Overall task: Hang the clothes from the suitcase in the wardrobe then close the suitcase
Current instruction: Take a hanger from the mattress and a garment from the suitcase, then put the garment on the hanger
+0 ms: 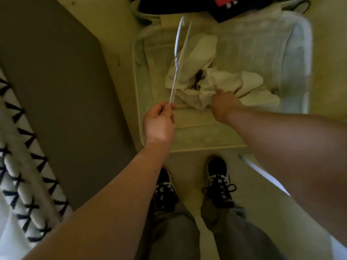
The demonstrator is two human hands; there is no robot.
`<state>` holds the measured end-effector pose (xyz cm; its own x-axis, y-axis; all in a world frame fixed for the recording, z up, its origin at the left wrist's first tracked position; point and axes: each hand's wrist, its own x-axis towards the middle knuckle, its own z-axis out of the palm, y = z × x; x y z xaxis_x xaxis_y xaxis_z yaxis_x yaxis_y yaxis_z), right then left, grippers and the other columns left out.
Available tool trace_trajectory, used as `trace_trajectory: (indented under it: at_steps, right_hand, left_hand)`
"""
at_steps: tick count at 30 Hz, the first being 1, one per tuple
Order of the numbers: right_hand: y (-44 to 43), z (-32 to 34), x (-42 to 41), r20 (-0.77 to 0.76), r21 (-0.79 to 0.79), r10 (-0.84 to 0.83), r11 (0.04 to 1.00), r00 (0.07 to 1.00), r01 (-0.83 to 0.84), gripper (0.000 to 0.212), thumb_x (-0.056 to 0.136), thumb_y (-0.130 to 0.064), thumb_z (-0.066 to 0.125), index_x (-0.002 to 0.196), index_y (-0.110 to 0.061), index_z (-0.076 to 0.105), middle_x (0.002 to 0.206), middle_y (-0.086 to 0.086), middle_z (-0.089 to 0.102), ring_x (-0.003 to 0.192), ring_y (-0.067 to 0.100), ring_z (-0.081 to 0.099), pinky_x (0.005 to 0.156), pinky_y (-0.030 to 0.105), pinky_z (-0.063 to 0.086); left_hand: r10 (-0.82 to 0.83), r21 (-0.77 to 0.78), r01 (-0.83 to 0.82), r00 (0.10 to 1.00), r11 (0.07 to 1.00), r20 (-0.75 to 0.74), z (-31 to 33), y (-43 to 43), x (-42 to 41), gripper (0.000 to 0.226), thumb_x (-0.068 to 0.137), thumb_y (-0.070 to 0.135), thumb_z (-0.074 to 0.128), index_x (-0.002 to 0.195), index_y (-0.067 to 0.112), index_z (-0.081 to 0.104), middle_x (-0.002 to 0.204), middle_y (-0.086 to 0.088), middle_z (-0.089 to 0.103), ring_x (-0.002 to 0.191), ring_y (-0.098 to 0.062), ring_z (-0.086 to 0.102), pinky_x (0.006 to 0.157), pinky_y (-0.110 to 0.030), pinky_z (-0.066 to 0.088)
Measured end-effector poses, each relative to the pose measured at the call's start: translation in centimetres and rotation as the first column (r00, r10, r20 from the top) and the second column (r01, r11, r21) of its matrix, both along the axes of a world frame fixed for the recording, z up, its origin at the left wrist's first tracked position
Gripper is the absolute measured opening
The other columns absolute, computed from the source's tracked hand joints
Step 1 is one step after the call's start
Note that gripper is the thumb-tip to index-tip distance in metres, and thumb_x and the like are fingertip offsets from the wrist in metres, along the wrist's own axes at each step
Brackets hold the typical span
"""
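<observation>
Left hand (159, 121) of ours pinches the thin white hangers (178, 72) by one end. Right hand (225, 105) has its fingers dug into the crumpled white garment (197, 51) in the open suitcase (206, 141). It looks light and floppy, so we'd grab by the shoulders. No readable labels, too blurry.

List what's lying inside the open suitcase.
A crumpled white garment, gripped by the right hand, lies in the near half; something dark shows between its folds. Dark clothes lie at the far end. Whatever lies under the garment is covered.
</observation>
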<state>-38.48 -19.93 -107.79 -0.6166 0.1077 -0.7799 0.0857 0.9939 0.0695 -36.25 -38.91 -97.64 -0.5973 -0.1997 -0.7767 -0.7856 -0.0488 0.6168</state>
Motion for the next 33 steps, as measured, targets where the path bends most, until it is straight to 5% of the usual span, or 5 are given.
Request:
trace_trajectory:
  at_steps: [10, 15, 22, 29, 33]
  right_hand:
    - [-0.2, 25.8, -5.2, -0.372, -0.150, -0.210, 0.975, 0.904, 0.165, 0.034, 0.082, -0.010, 0.061, 0.113, -0.015, 0.047, 0.103, 0.010, 0.058, 0.090, 0.031, 0.059, 0.070, 0.036, 0.046]
    - [-0.8, 42.8, -7.0, -0.467, -0.201, -0.173, 0.976, 0.867, 0.086, 0.028, 0.086, -0.032, 0.065, 0.110, -0.024, 0.052, 0.100, 0.002, 0.063, 0.092, 0.027, 0.060, 0.078, 0.034, 0.044]
    - [-2.4, 63.9, -7.9, -0.556, -0.545, -0.558, 0.805, 0.616, 0.237, 0.025, 0.096, -0.028, 0.057, 0.115, -0.018, 0.045, 0.095, 0.000, 0.053, 0.080, 0.022, 0.051, 0.068, 0.029, 0.037]
    - [-5.7, 81.0, -8.4, -0.430, -0.828, -0.868, 0.489, 0.247, 0.275, 0.021, 0.091, -0.026, 0.056, 0.108, -0.021, 0.045, 0.083, -0.005, 0.050, 0.083, 0.027, 0.061, 0.074, 0.041, 0.056]
    - [-6.5, 87.0, -9.0, -0.125, -0.959, -0.991, 0.133, 0.048, 0.250, 0.019, 0.085, -0.019, 0.053, 0.102, -0.020, 0.045, 0.100, 0.006, 0.060, 0.084, 0.028, 0.060, 0.074, 0.040, 0.056]
  left_hand:
    - [-0.190, -0.212, 0.187, 0.982, 0.959, 0.007, 19.9, -2.3, -4.1, 0.016, 0.086, 0.031, 0.062, 0.092, 0.016, 0.058, 0.078, 0.001, 0.059, 0.067, -0.015, 0.055, 0.059, -0.032, 0.051]
    - [-0.299, -0.277, 0.268, 0.951, 0.923, -0.076, 34.5, -3.9, -5.3, 0.021, 0.082, 0.019, 0.065, 0.081, 0.016, 0.044, 0.069, 0.001, 0.047, 0.058, -0.015, 0.042, 0.046, -0.024, 0.040]
    - [-0.443, -0.389, 0.354, 0.880, 0.851, -0.170, 50.7, -5.2, -4.8, 0.022, 0.079, 0.014, 0.070, 0.080, 0.015, 0.048, 0.072, 0.002, 0.056, 0.060, -0.014, 0.050, 0.046, -0.020, 0.038]
    - [-0.625, -0.363, 0.525, 0.737, 0.770, -0.259, 63.1, -6.0, -4.4, 0.060, 0.065, 0.016, 0.091, 0.108, 0.014, 0.050, 0.083, -0.002, 0.059, 0.062, -0.012, 0.055, 0.048, -0.021, 0.046]
    - [-0.772, -0.420, 0.649, 0.564, 0.634, -0.293, 66.9, -5.0, -4.2, 0.085, 0.058, 0.016, 0.094, 0.119, 0.015, 0.035, 0.119, -0.004, 0.044, 0.101, -0.016, 0.052, 0.066, -0.017, 0.048]
